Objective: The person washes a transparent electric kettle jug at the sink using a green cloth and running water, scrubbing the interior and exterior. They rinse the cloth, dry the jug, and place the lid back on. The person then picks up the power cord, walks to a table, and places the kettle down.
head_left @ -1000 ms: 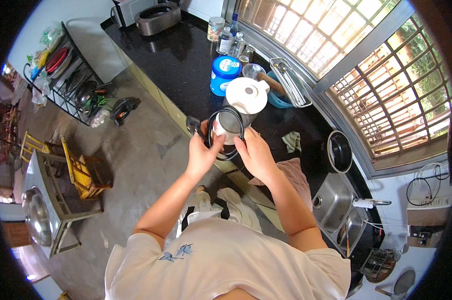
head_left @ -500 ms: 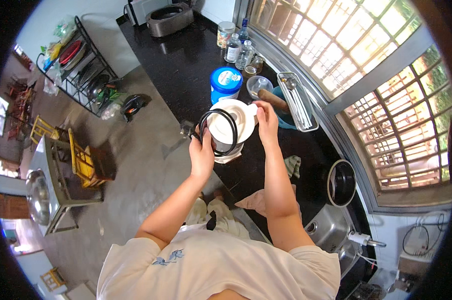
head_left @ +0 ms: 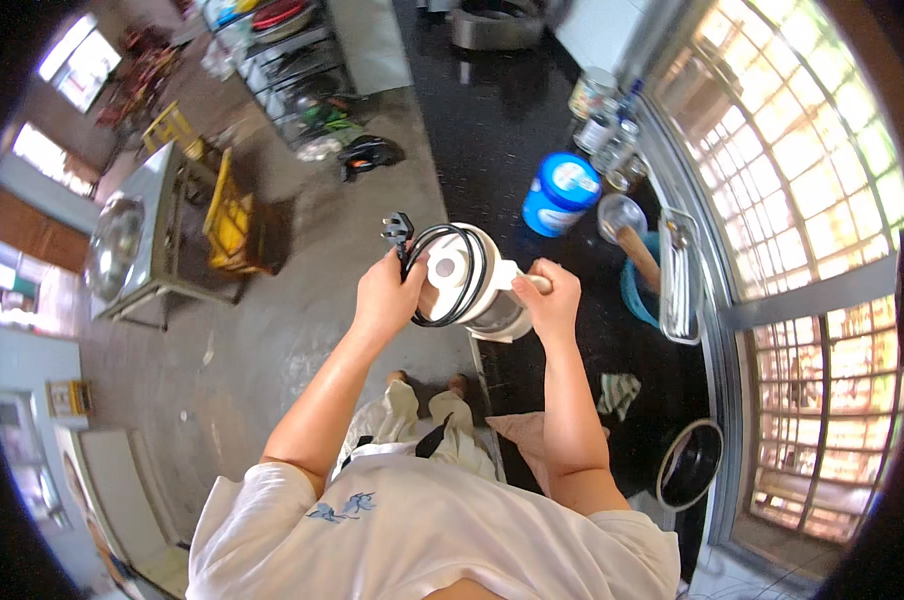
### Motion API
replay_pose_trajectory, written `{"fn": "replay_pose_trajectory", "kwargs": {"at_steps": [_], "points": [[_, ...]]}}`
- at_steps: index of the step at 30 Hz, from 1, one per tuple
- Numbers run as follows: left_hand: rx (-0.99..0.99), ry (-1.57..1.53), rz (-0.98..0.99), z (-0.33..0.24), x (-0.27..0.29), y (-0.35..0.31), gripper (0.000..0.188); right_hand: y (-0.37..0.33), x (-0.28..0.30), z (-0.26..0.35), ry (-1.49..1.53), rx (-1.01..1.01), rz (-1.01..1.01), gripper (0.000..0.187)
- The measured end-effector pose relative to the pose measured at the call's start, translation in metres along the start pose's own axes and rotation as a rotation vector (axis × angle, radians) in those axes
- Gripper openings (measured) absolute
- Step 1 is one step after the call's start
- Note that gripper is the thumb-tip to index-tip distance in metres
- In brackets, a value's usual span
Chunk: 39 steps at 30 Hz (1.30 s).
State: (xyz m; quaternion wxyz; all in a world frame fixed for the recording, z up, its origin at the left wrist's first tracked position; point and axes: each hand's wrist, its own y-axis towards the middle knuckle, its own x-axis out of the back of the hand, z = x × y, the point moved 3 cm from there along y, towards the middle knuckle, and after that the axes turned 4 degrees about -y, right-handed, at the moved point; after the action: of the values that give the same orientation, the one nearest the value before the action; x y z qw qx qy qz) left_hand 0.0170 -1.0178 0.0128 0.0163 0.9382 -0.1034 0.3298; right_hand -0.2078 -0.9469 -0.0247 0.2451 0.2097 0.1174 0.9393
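A white blender (head_left: 499,320) with a see-through jug and a round white lid is held in front of me, over the counter's edge. My right hand (head_left: 558,302) is closed around its white handle. On the other side, my left hand (head_left: 385,292) grips a looped black power cord (head_left: 485,262) against the blender. The cord's black plug (head_left: 398,229) sticks up above the left fingers. Part of the cord crosses the lid. My left fingertips are partly hidden behind the cord and lid.
Along the black counter (head_left: 492,130) stand a blue tub (head_left: 562,195), glass bottles, a teal basin (head_left: 636,290) and a wire tray (head_left: 681,275). A pink cloth (head_left: 525,440) lies nearer me, beside a round black-and-white pot (head_left: 690,465). A metal table (head_left: 162,235) and yellow chair (head_left: 234,220) stand left.
My view has swung right and down. The blender has tilted, showing more of its jug, and my right hand has closed around the handle. My left hand still holds the cord.
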Motion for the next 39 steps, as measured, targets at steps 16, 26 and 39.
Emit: {"fn": "replay_pose_trajectory", "kwargs": {"at_steps": [16,26,39], "points": [[0.511,-0.205,-0.384,0.247,0.285,-0.214,0.048,-0.146,-0.335,0.199,-0.034,0.211,0.846,0.059],[0.804,0.098,-0.618,0.426,0.473,-0.368,0.092,-0.333,-0.613,0.355,-0.256,0.298,1.417,0.053],[1.170,0.107,-0.711,0.671,0.745,-0.395,0.077,-0.458,-0.987,0.475,-0.133,0.241,1.778,0.066]]}}
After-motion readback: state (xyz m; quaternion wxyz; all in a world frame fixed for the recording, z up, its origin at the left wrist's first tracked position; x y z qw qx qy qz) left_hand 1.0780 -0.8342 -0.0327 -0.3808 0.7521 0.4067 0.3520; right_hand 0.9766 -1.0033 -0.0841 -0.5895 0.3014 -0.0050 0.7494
